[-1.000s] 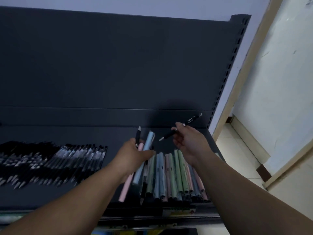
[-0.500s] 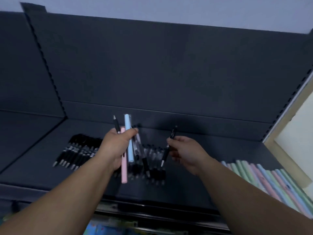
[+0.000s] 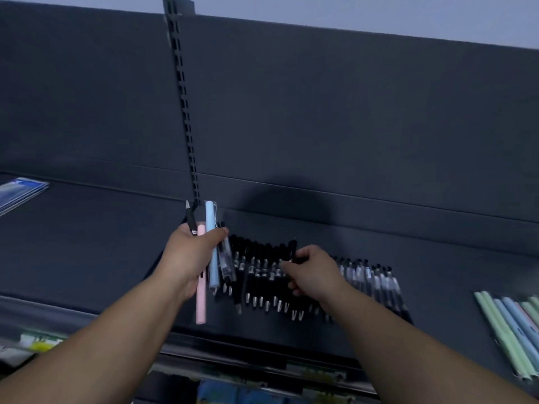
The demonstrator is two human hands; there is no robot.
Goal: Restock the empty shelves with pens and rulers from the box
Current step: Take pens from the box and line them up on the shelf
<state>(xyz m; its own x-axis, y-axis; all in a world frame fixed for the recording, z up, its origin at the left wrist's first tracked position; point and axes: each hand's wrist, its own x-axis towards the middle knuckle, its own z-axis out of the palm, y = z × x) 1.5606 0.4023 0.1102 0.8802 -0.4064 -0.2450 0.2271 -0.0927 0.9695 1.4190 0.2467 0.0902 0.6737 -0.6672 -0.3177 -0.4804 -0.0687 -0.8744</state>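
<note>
Head view, restocking in progress. My left hand (image 3: 191, 258) grips a bundle of pens (image 3: 212, 258), thumb laid across the barrels. The bundle holds a pink pen that hangs lowest, a pale blue one, a black one and some clear-barrelled ones. I hold it above the shelf (image 3: 87, 252), just left of the laid stock, as a magazine from which one pen at a time can be drawn.

My right hand (image 3: 313, 272) is curled, thumb and fingertips pinching what looks like a single black pen (image 3: 292, 247). It sits over the right end of the row of black pens (image 3: 259, 275). I judge this to be the sorting step, in which like goes with like, so the black pen joins its own kind. The pinch is light and high on the barrel so the pen can be laid parallel to its neighbours.

The row lies side by side, tips toward the shelf's front edge. A row of clear pens (image 3: 376, 281) comes next on the right, and pastel pens (image 3: 507, 328) lie well apart at the far right. The box is not in view, and no rulers can be made out.
</note>
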